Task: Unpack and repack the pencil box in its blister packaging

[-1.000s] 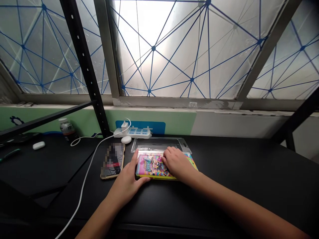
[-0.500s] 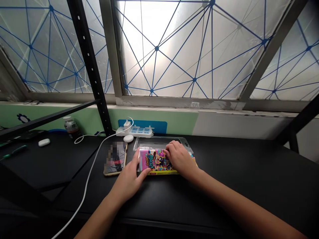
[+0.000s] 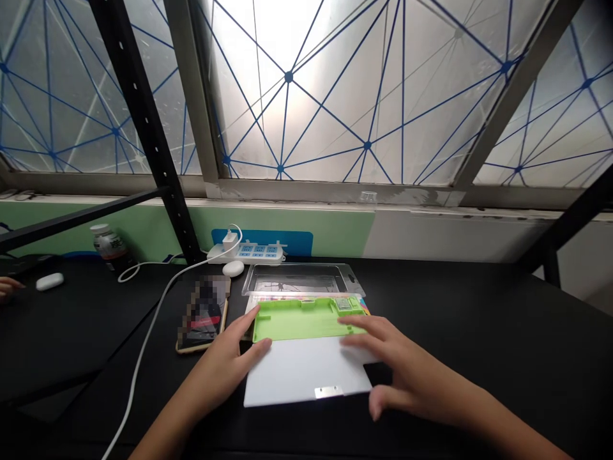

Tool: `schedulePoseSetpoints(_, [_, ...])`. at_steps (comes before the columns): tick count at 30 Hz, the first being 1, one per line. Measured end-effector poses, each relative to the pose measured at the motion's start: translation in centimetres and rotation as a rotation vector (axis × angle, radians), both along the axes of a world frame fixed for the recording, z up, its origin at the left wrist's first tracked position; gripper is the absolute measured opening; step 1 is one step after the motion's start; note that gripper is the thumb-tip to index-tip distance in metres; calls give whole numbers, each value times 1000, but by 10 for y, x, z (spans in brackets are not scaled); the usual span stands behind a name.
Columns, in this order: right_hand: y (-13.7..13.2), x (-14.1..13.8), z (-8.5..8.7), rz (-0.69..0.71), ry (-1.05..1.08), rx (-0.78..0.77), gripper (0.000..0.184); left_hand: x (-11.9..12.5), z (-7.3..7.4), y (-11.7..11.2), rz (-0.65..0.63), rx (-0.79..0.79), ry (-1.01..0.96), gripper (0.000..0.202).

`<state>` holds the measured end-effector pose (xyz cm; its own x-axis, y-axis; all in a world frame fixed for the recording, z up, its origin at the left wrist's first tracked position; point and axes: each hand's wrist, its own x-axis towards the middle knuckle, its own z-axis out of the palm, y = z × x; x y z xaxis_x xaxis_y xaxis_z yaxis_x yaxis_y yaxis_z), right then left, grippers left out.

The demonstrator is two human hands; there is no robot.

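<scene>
A pencil box (image 3: 297, 322) lies open on the black desk, showing a light green plastic inside with small moulded compartments. Its lid is folded toward me, white inner face up, with a shiny metal plate (image 3: 329, 391) near the front edge. My left hand (image 3: 230, 354) grips the box's left end, thumb in front and fingers behind. Over the right side of the lid, my right hand (image 3: 397, 364) is open, its fingertips at the box's front edge and its thumb apart. A clear plastic package (image 3: 352, 281) lies directly behind the box.
Left of the box lies a phone (image 3: 204, 313). A white cable (image 3: 165, 300) runs from the power strip (image 3: 261, 252) across the desk. White earbud-like cases (image 3: 233, 269) and a bottle (image 3: 112, 249) stand farther back. Another person's hand (image 3: 7, 287) shows at the far left.
The pencil box's colourful lid has swung open toward me, baring the green inside. My right hand has moved right and forward off the top, with its fingers spread. My left hand stays at the left end.
</scene>
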<state>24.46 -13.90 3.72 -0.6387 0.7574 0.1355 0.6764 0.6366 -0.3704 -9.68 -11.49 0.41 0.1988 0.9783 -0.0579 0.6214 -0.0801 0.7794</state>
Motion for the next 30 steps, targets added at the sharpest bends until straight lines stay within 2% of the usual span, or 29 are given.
schedulePoseSetpoints(2, [8,21,-14,-113,4,-86,101,1,0,-1,-17,5,19,77])
schedulePoseSetpoints(4, [15,34,-26,-181,23,-165,110,2,0,0,-22,5,15,75])
schedulePoseSetpoints(6, [21,39,-35,-218,76,-206,98,2,0,0,-15,-13,-15,75])
schedulePoseSetpoints(11, [26,32,-42,-309,335,-132,45,-3,2,-3,15,-105,-233,75])
schedulePoseSetpoints(13, [28,31,-43,-367,413,-127,38,-5,0,-3,28,-127,-324,75])
schedulePoseSetpoints(14, [28,30,-44,-387,431,-131,40,-5,-2,-3,24,-120,-346,75])
schedulePoseSetpoints(16, [28,30,-47,-404,406,-126,54,-4,-5,-2,1,-62,-319,76])
schedulePoseSetpoints(19, [26,30,-54,-406,262,-91,79,3,-9,-4,-35,89,-121,76])
schedulePoseSetpoints(21, [24,31,-55,-417,209,-74,83,8,-8,-6,-25,205,9,70])
schedulePoseSetpoints(24, [24,33,-50,-423,252,-13,79,14,-2,-6,7,410,86,61])
schedulePoseSetpoints(26, [33,34,-40,-437,307,57,75,19,7,2,0,513,108,64])
schedulePoseSetpoints(30, [72,28,-16,-444,361,106,74,32,34,36,5,591,258,72])
